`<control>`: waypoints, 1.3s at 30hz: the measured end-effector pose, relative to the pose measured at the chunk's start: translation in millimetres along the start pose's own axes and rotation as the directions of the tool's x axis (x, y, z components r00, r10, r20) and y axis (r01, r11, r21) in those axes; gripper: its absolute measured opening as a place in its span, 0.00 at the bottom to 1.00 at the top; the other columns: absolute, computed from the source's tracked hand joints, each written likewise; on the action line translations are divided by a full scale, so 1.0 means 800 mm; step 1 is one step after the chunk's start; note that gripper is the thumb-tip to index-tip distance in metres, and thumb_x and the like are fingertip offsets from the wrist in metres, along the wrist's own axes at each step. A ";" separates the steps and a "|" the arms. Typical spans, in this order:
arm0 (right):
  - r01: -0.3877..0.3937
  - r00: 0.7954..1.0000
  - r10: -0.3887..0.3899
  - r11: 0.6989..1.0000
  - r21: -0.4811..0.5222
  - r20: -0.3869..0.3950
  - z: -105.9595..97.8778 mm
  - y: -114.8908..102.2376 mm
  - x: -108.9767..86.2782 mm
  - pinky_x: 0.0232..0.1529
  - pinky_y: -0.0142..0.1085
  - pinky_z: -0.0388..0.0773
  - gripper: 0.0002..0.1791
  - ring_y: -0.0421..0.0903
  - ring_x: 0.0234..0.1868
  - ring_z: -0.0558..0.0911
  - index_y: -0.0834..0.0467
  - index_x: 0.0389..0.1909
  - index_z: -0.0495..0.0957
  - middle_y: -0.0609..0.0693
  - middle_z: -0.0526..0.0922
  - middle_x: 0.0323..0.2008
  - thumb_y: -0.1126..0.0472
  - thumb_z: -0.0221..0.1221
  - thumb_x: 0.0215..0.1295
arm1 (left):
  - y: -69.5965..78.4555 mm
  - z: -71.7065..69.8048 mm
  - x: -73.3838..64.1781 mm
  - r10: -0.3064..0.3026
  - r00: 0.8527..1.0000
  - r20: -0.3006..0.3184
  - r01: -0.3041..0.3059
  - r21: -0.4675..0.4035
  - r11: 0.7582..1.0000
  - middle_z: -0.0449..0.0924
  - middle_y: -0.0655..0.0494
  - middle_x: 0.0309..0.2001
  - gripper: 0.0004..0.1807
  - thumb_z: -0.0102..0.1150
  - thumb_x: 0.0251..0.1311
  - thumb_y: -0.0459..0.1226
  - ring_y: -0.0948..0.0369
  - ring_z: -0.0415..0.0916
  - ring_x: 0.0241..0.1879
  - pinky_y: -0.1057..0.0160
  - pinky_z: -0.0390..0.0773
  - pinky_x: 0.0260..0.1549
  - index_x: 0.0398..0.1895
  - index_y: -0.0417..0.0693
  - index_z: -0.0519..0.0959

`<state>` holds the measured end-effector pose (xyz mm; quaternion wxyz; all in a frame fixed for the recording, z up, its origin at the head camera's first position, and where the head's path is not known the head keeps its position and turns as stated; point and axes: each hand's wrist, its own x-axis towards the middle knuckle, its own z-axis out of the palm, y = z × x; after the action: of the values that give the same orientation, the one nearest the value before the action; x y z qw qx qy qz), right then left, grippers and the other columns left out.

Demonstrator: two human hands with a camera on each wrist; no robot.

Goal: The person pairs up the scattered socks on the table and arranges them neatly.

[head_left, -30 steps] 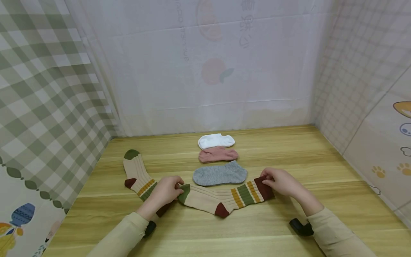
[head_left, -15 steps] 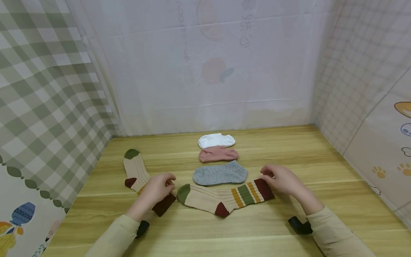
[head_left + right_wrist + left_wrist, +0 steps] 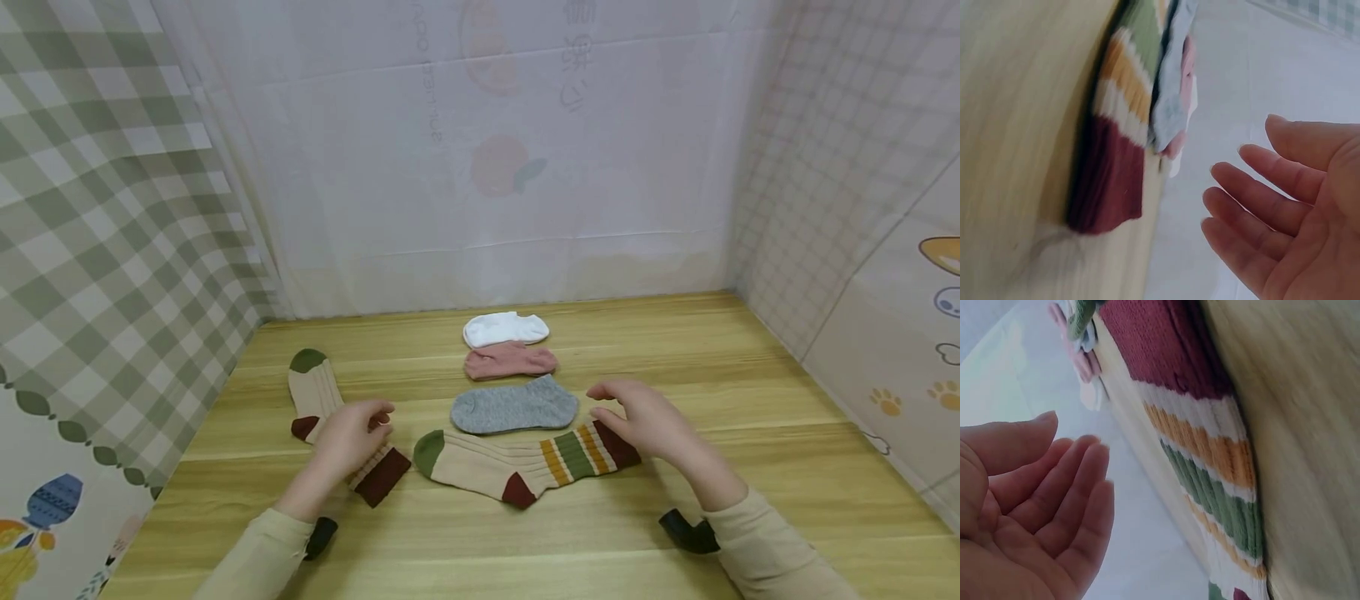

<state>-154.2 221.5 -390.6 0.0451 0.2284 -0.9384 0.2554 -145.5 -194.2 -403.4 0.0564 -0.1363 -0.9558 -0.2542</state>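
A long cream sock (image 3: 480, 467) with green toe, maroon heel and cuff, and mustard and green stripes lies flat across the front middle of the table. Its matching sock (image 3: 318, 392) lies slanted to the left, partly covered by my left hand (image 3: 351, 435). That hand hovers over it with relaxed, slightly bent fingers and holds nothing; the left wrist view shows the striped leg (image 3: 1210, 469) apart from the fingertips. My right hand (image 3: 647, 421) hangs above the maroon cuff (image 3: 1110, 178) of the middle sock, its fingers loosely extended and nothing between them.
Behind the middle sock lie a grey ankle sock (image 3: 514, 407), a pink sock (image 3: 510, 361) and a white sock (image 3: 504, 330), in a row going back. Printed cloth walls (image 3: 480, 250) stand at the back and both sides of the wooden table (image 3: 570, 546).
My left hand has let go of the middle sock's toe and moved left over the other sock. The right hand has released the cuff and shifted slightly left, above it.
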 end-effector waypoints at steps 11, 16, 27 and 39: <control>0.107 0.993 -0.107 0.994 0.000 -0.058 0.012 -0.023 0.007 0.51 0.54 0.76 0.13 0.57 0.50 0.81 0.66 0.49 0.81 0.57 0.84 0.47 0.66 0.64 0.65 | -0.008 -0.007 0.002 0.023 0.996 -0.087 -0.010 0.138 0.990 0.84 0.45 0.46 0.17 0.68 0.58 0.31 0.48 0.82 0.43 0.49 0.81 0.37 0.52 0.39 0.82; 0.127 0.990 -0.125 0.992 0.016 -0.069 0.018 -0.034 0.011 0.53 0.53 0.76 0.13 0.56 0.51 0.81 0.64 0.49 0.81 0.55 0.84 0.47 0.65 0.65 0.65 | -0.012 -0.010 0.004 0.067 0.987 -0.143 -0.041 0.180 0.983 0.84 0.44 0.46 0.18 0.70 0.56 0.30 0.47 0.82 0.42 0.49 0.81 0.37 0.51 0.38 0.83; 0.221 0.972 -0.218 0.975 0.021 -0.090 0.031 -0.055 0.020 0.54 0.50 0.76 0.14 0.54 0.51 0.81 0.63 0.48 0.81 0.54 0.84 0.47 0.65 0.67 0.62 | -0.021 -0.013 0.008 0.169 0.954 -0.246 -0.099 0.275 0.956 0.85 0.41 0.43 0.20 0.74 0.51 0.30 0.44 0.81 0.40 0.45 0.80 0.39 0.48 0.36 0.83; 0.323 0.940 -0.325 0.946 -0.038 -0.105 0.045 -0.090 0.031 0.51 0.46 0.77 0.15 0.49 0.48 0.81 0.59 0.49 0.81 0.51 0.84 0.45 0.62 0.68 0.61 | -0.026 -0.012 0.011 0.239 0.909 -0.342 -0.117 0.342 0.932 0.84 0.40 0.41 0.23 0.75 0.47 0.27 0.43 0.79 0.41 0.44 0.77 0.40 0.49 0.36 0.82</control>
<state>-143.1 138.4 -384.0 0.1402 0.3649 -0.8866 0.2473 -159.7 -214.3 -403.4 0.2837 -0.1618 -0.9383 -0.1141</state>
